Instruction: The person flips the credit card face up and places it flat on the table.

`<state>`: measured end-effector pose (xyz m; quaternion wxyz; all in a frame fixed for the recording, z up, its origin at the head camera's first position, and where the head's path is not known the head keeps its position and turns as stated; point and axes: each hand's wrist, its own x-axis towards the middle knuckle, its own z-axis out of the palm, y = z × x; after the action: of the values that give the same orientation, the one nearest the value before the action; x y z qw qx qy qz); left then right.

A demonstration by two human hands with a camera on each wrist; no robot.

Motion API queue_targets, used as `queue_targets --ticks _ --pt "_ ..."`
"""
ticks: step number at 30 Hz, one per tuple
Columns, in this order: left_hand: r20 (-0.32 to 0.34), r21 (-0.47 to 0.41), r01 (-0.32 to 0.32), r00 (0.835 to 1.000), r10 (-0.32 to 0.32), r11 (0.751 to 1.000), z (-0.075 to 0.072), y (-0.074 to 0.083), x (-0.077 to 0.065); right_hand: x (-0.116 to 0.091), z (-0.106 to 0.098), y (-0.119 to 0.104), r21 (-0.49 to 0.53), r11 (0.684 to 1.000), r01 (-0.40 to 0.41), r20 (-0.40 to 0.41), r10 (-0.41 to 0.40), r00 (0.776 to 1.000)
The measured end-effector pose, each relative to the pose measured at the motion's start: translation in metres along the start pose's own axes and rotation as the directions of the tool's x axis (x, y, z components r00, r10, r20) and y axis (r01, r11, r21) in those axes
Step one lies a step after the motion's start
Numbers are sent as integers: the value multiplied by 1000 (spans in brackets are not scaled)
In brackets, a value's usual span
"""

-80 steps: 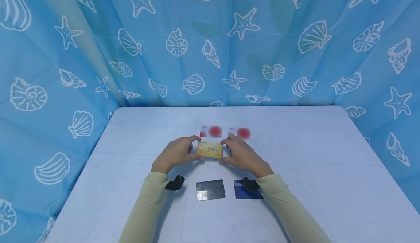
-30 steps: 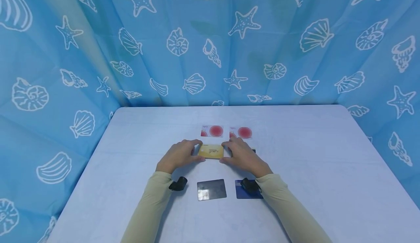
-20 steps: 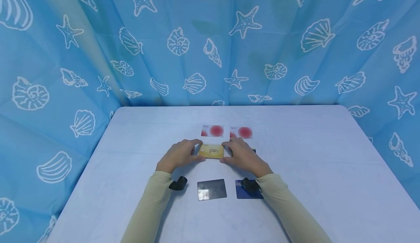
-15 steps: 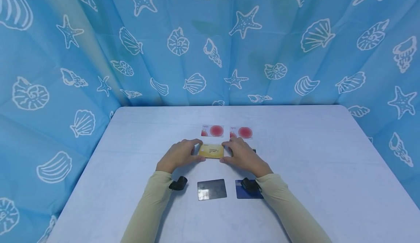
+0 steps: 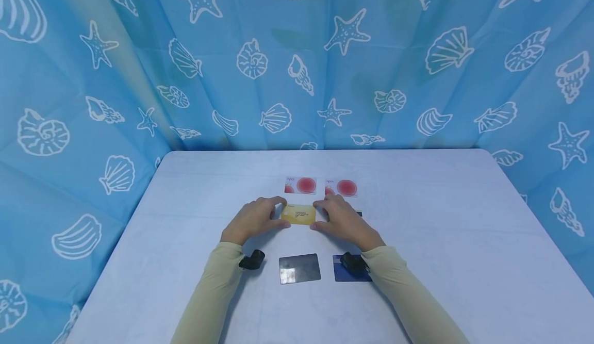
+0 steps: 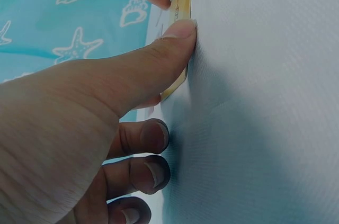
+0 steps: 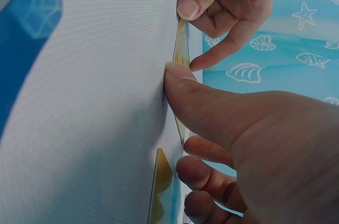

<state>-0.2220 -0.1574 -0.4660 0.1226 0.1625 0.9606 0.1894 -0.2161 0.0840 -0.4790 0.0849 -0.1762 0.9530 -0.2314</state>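
A yellow card (image 5: 298,214) with dark lettering lies flat, close over the white table. My left hand (image 5: 254,221) grips its left end, thumb at the near edge and index finger at the far edge. The right hand (image 5: 345,221) holds the opposite end the same way. In the left wrist view the thumb (image 6: 169,41) presses the card's near edge, the other fingertips right at the tabletop. Under the right hand's fingers sits another card (image 7: 161,181) with yellow and blue on it, mostly hidden in the head view.
Two white cards with red circles, a left one (image 5: 300,185) and a right one (image 5: 341,187), lie behind the hands. Nearer are a dark grey card (image 5: 299,269) and a blue card (image 5: 348,273), partly covered by the right wrist's camera. A blue shell-print curtain (image 5: 297,86) hangs behind the table (image 5: 441,220).
Compared with the earliest frame, both hands and the yellow card have come slightly lower and toward the person, and the card lies flatter. Over the last second hands and card have barely moved.
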Motion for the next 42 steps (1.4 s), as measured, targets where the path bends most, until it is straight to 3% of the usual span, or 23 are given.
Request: queue_targets --ticks 11,23,27,34,42 --pt "4 6 16 1000 -16 1000 0 2 0 -1 -1 1 -10 1000 28 -22 -28 999" --pt "8 7 10 1000 -10 1000 1 3 0 -3 -13 6 83 997 0 -71 6 997" --pt "4 8 6 1000 -6 1000 0 4 -1 -3 -21 9 96 995 38 -111 -27 993" --pt "-40 3 -27 999 27 1000 -3 6 -3 -4 -32 13 87 989 123 -176 -106 979" --pt "-124 4 -79 989 79 997 -6 12 -6 -14 -46 11 121 990 69 -221 -41 974"
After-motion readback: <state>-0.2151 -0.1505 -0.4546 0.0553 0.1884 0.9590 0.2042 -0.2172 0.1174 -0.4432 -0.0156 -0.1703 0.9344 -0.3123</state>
